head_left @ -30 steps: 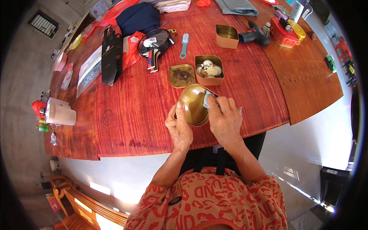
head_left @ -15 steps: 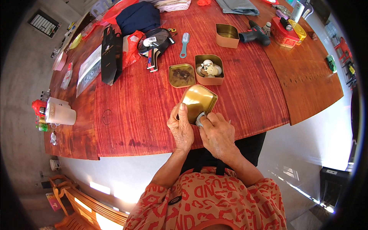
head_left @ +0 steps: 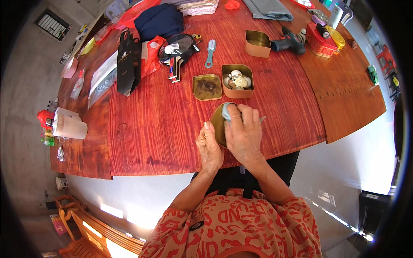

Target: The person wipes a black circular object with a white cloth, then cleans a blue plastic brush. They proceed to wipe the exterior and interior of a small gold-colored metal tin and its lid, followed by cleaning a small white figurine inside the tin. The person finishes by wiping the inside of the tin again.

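My left hand [head_left: 209, 148] grips a gold-coloured tin lid [head_left: 219, 129] by its near left edge, thumb on top. Over the lid's inner face, my right hand [head_left: 244, 132] presses a light blue-grey cloth [head_left: 226, 112] near the far edge. Its fingers hide much of the lid's right side. Just beyond lies another lid [head_left: 207, 87], its gold inside marked with dark stains. Beside that stands an open square tin [head_left: 238, 93] with several whitish, rounded items [head_left: 236, 80] in it. Farther back sits a second open tin [head_left: 258, 50].
Behind the tins lie a blue brush [head_left: 210, 53], a power drill [head_left: 289, 41] and a red tin box [head_left: 322, 44]. A black paper bag [head_left: 127, 69] and a table-tennis bat [head_left: 175, 64] lie toward the left. A pale jug [head_left: 69, 124] stands near the left edge.
My right hand has slid the cloth from the lid's near right part to its far edge. The lid has tilted and shifted slightly right and nearer with my left hand.
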{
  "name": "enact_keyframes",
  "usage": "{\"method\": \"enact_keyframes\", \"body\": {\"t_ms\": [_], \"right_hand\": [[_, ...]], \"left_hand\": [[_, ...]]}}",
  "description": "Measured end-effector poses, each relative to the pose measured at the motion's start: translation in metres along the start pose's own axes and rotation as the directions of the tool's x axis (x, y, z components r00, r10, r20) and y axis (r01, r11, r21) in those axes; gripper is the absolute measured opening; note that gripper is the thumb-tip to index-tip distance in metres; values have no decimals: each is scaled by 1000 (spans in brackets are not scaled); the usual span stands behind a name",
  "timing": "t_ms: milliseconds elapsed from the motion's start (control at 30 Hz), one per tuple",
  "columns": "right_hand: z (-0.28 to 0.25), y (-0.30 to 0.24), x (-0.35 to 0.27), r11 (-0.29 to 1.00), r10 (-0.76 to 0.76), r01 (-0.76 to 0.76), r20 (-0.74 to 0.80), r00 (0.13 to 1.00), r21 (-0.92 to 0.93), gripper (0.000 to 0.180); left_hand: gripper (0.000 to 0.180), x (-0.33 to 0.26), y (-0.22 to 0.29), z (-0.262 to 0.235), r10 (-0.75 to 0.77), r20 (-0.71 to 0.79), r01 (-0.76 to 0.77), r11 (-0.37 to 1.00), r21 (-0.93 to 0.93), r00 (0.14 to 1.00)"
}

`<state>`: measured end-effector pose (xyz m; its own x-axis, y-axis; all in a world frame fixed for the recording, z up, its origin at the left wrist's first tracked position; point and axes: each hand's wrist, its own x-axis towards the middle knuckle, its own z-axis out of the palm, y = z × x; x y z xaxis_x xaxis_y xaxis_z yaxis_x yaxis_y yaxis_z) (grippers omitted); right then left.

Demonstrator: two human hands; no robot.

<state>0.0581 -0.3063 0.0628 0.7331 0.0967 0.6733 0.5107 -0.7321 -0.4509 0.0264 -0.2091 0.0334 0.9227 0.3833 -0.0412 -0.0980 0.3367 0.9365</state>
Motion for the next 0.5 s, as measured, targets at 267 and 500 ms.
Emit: {"method": "enact_keyframes", "body": {"t_ms": [267, 500], "right_hand": [[-23, -6, -10, 930, -207, 48, 411, 888, 364, 57], [-55, 19, -13, 919, -130, -77, 480, 868, 388, 42]], "left_hand": [[48, 6, 11, 0, -42, 19, 41, 999, 29, 999], [47, 10, 2, -3, 42, -38, -39, 995, 91, 998]]}}
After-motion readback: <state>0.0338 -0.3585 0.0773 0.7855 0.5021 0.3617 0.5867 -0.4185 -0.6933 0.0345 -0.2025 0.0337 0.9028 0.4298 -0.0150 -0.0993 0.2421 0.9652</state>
